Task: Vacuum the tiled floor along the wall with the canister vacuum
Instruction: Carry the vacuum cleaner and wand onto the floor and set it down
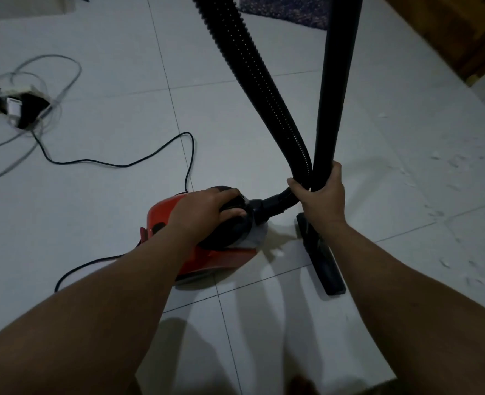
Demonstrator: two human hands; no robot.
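Note:
A red and black canister vacuum (207, 258) sits on the white tiled floor (107, 195) in the middle of the view. My left hand (207, 212) grips the black handle on top of the canister, fingers curled round it. My right hand (321, 195) holds the black wand (335, 95) low down, thumb against the ribbed black hose (252, 69). The hose loops up from the canister's front and out of the top of the view. The flat black floor nozzle (325, 266) rests on the tiles just right of the canister, below my right hand.
A thin black power cord (116, 165) snakes from the canister to a power strip with plugs and grey cables (22, 106) at the left. A dark mat (287, 8) lies at the top. Brown wooden furniture (463, 29) fills the upper right. White specks (449, 166) dot the right-hand tiles.

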